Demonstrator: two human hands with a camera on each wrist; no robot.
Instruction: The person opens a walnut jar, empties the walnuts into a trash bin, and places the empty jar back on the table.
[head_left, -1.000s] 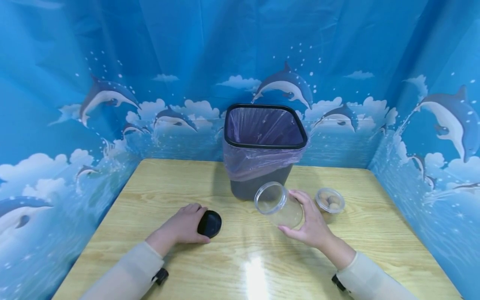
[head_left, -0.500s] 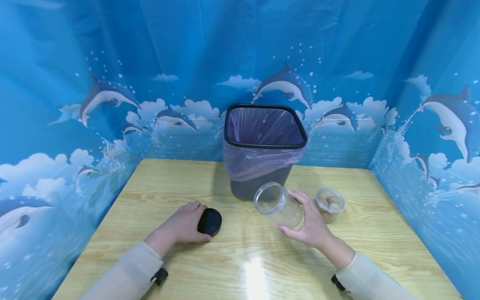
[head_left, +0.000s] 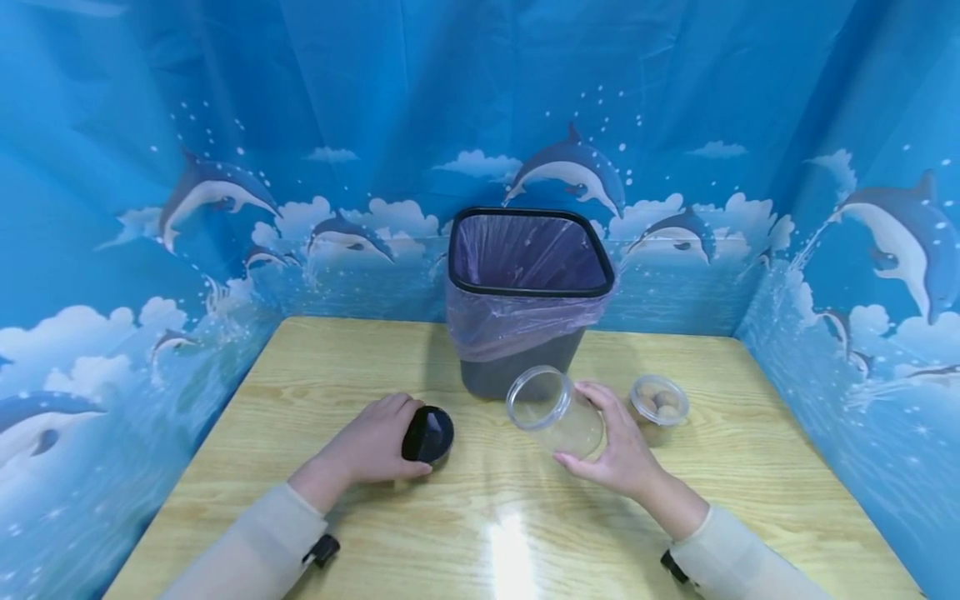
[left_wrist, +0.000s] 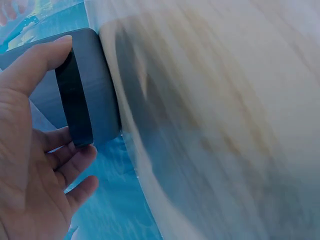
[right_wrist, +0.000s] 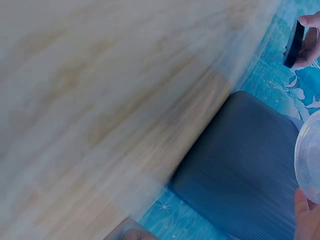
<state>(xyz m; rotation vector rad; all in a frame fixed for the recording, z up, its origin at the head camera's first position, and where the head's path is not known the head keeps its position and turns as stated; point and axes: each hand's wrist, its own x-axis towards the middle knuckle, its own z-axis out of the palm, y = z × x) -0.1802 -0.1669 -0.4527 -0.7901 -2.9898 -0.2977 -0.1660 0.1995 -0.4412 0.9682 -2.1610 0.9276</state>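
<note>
My left hand (head_left: 378, 442) pinches a round black lid (head_left: 429, 435) by its edge, left of the table's middle. Seen edge-on in the left wrist view, the lid (left_wrist: 75, 102) sits between thumb and fingertips, raised over the table. In my right hand (head_left: 618, 446) is a clear, see-through jar (head_left: 566, 421), gripped round its side and tilted so its uncovered mouth faces up and left. No contents show inside it. At the right edge of the right wrist view, part of the jar (right_wrist: 309, 157) appears beside my fingers (right_wrist: 301, 210).
A dark bin (head_left: 510, 362) with a purple liner (head_left: 525, 321) stands at the table's back, just beyond the jar. A small clear tub (head_left: 660, 404) of round brownish items sits behind my right hand. Dolphin-print curtains (head_left: 360, 125) enclose the wooden table (head_left: 337, 350).
My left hand has shifted slightly right and away from me with the lid, whose top now tilts more. The right hand and jar have hardly moved.
</note>
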